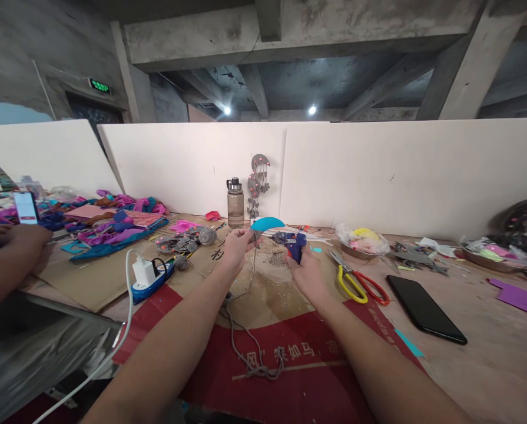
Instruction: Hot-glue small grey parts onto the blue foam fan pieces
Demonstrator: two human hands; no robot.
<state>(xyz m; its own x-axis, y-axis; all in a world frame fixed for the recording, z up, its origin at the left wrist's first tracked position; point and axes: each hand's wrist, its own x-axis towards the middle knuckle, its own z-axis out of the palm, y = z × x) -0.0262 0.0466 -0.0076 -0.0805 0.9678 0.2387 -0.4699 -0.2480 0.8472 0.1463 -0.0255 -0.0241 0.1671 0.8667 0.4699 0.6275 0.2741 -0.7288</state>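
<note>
My left hand point(239, 244) pinches one end of a curved blue piece point(268, 223), with grey yarn point(253, 271) hanging down from the fingers onto the red and brown sheet. Wrapped round the handle of a dark blue glue gun point(295, 244) is my right hand point(306, 266). The gun's nozzle points left, just below and right of the blue piece; whether they touch is too small to tell. More yarn lies in loose loops on the red part of the sheet point(219, 377).
Scissors point(355, 282) and a black phone point(426, 309) lie at right. A bottle point(235, 206) stands behind my left hand, near a grey hanging ornament point(254, 185). At left are a power strip point(152, 284), felt scraps point(117, 229) and another person's hand point(22, 241).
</note>
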